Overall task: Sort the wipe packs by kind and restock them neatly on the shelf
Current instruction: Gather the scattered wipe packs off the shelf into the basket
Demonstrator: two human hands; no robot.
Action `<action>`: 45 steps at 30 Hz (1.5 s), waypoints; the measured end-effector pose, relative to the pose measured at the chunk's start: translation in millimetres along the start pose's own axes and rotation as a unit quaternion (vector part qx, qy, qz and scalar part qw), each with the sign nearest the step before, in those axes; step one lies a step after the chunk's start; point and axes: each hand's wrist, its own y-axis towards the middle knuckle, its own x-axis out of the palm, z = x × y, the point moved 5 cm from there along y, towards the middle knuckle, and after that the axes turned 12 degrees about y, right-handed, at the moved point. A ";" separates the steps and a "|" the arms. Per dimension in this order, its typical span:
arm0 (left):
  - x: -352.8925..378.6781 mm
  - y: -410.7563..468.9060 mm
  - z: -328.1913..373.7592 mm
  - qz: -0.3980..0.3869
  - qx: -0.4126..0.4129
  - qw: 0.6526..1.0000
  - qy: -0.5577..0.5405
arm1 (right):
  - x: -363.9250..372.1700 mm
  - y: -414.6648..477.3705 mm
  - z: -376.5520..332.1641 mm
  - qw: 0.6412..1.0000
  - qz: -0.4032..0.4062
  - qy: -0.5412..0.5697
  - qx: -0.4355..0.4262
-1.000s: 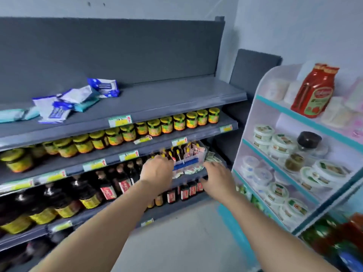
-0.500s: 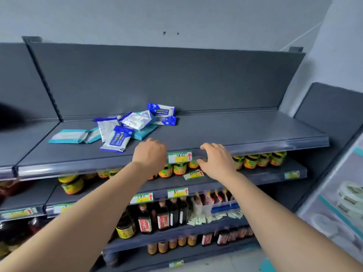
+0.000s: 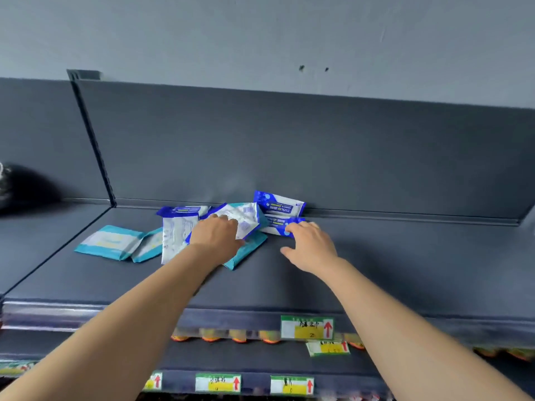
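Observation:
A loose heap of wipe packs lies on the grey top shelf (image 3: 376,261). Two teal packs (image 3: 111,242) sit at the left, and another teal pack (image 3: 246,251) pokes out under my left hand. White-and-blue packs (image 3: 176,230) are piled in the middle. Two dark blue packs (image 3: 279,204) lie stacked against the back panel. My left hand (image 3: 215,235) rests on the white-and-blue pile, fingers on a white pack (image 3: 246,218). My right hand (image 3: 311,246) reaches with fingers spread and touches the lower dark blue pack (image 3: 275,224).
A black upright divider (image 3: 95,143) splits the back panel at the left. A dark blurred object (image 3: 17,186) sits at the far left. Price tags (image 3: 307,327) hang on the shelf's front rail, with jars on the shelf below.
Both hands went from the lower shelves up over the front rail to the pack heap. The view tilted up onto the top shelf.

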 end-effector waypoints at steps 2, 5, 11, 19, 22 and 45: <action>10.4 22.0 -2.8 -0.014 -0.010 1.000 -0.014 | 9.8 25.4 2.6 1.000 -0.019 -0.011 -0.010; 30.7 48.5 -4.9 -0.050 -0.025 0.996 -0.072 | 27.4 56.6 7.2 0.998 -0.058 -0.027 -0.020; 54.6 86.1 -8.5 -0.079 -0.006 0.992 -0.102 | 60.0 99.9 4.0 0.995 -0.089 -0.039 -0.038; 49.3 109.9 -16.9 -0.022 0.041 0.999 -0.007 | 61.6 118.0 -8.5 0.991 -0.015 -0.120 -0.058; 46.3 107.9 -19.9 -0.002 0.052 0.999 -0.016 | 55.4 116.6 -12.7 0.991 0.015 -0.117 -0.058; -11.1 0.7 34.5 0.148 -0.020 0.775 -0.614 | -39.0 -20.1 12.5 0.911 0.289 0.262 0.137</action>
